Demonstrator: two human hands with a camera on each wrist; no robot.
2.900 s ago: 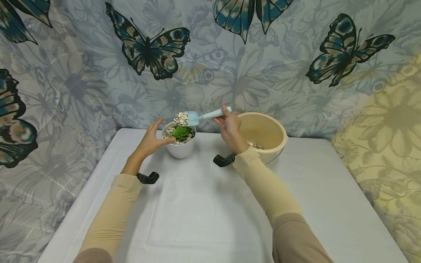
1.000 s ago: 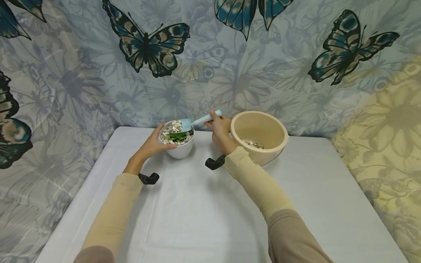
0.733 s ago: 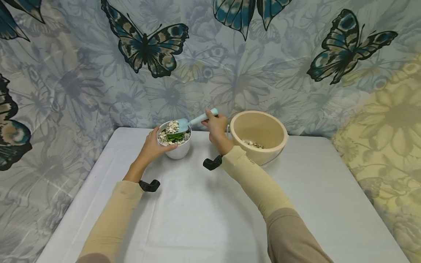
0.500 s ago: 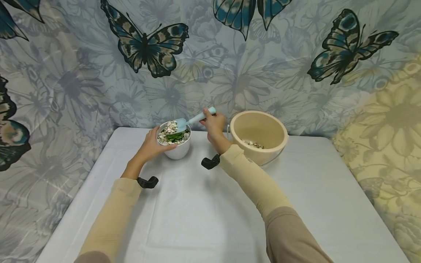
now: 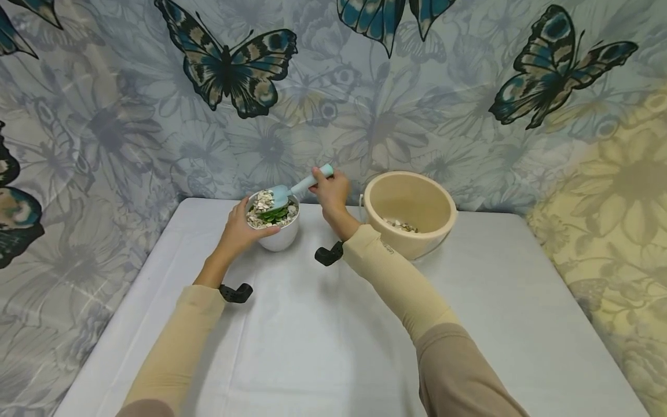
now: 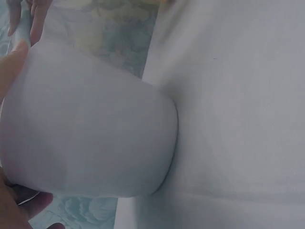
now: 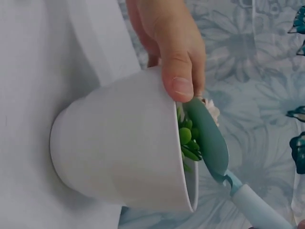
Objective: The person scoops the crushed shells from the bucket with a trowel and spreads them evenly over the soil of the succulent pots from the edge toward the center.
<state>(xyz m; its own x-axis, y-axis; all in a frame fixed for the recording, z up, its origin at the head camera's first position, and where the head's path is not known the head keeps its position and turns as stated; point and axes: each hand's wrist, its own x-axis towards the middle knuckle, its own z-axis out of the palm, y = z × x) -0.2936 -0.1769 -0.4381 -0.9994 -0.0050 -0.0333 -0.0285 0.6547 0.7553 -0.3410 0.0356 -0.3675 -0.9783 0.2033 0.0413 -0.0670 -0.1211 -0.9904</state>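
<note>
In the head view a white flower pot (image 5: 281,236) stands on the table, holding a green succulent (image 5: 273,215) among pale pebbles. My left hand (image 5: 238,233) grips the pot near its rim, thumb at the front and fingers along the left side. My right hand (image 5: 332,194) holds a light blue hand trowel (image 5: 308,184) by its handle. The trowel's blade lies low over the pot, slanting down to the left, with pebbles (image 5: 264,200) at its tip. In the right wrist view the blade (image 7: 209,138) is right beside the succulent (image 7: 187,137), partly covering it.
A cream bucket (image 5: 409,243) with a wire handle stands right of the pot, with some pebbles (image 5: 402,226) on its bottom. My right forearm passes close in front of it. A white cloth covers the table (image 5: 312,341). Butterfly-print fabric (image 5: 333,133) hangs behind.
My left hand, earlier apart from the pot, has taken hold of it. The trowel has come down and left into the pot's opening, its handle tilting up. The pot has shifted slightly left.
</note>
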